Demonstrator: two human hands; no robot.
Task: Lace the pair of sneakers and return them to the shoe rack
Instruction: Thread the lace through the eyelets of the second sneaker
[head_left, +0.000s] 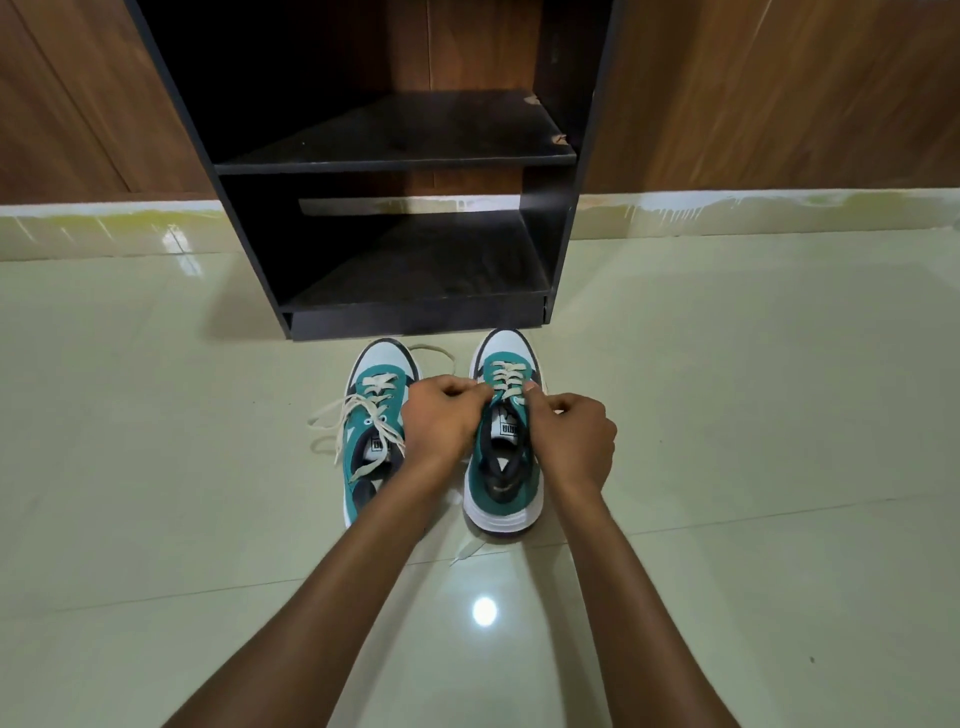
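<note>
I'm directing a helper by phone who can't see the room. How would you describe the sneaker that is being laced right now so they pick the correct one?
Find the black shoe rack against the wooden wall; two teal-and-white sneakers sit on the floor before it. Take the right sneaker, which the left hand and right hand flank. Its lace is snug, while the left sneaker trails loose lace.
</note>
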